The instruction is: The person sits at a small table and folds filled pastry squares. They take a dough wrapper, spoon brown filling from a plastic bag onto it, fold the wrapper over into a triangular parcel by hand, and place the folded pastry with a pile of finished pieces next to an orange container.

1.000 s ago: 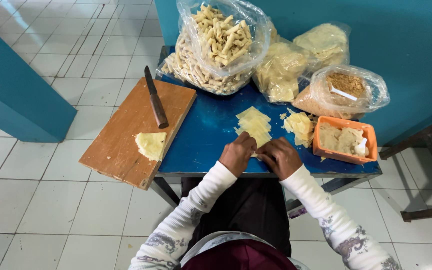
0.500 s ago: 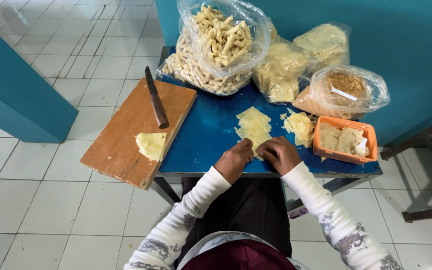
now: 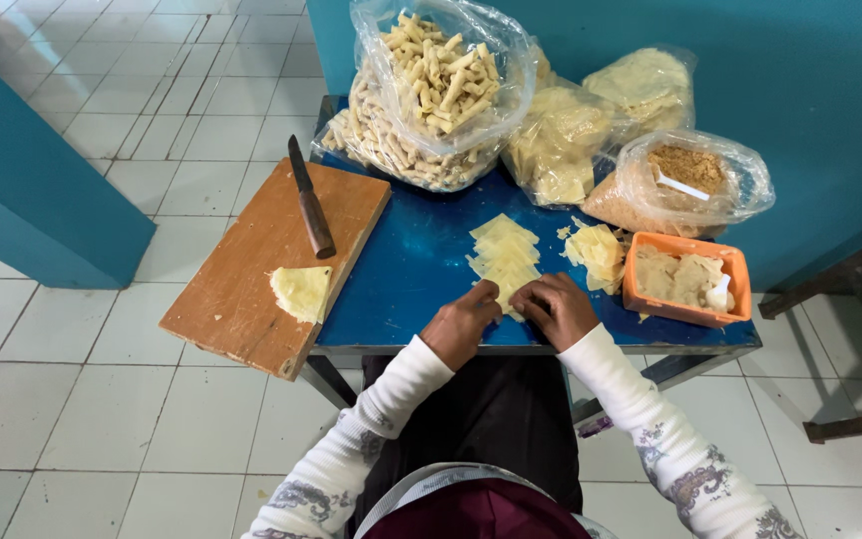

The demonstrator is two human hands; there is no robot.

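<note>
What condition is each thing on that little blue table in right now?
Big snack bag: open, full.
Crumb bag: open, spoon inside.
Orange tub: uncovered, partly filled.
Knife: lying idle on cutting board.
Yellow sheet stack: both hands working its near edge.

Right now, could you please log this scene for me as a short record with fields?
Setting: small blue table on a white tiled floor, beside a teal wall
Left hand: on the near end of the pale yellow sheets
Right hand: beside it, on the same sheet; grip unclear
Cutting board: wooden, overhanging the table's left edge
On board: knife and one yellow sheet
Orange tray: beige filling with a white spoon
Bags at back: rolled sticks, flat sheets, brown crumbs
</note>
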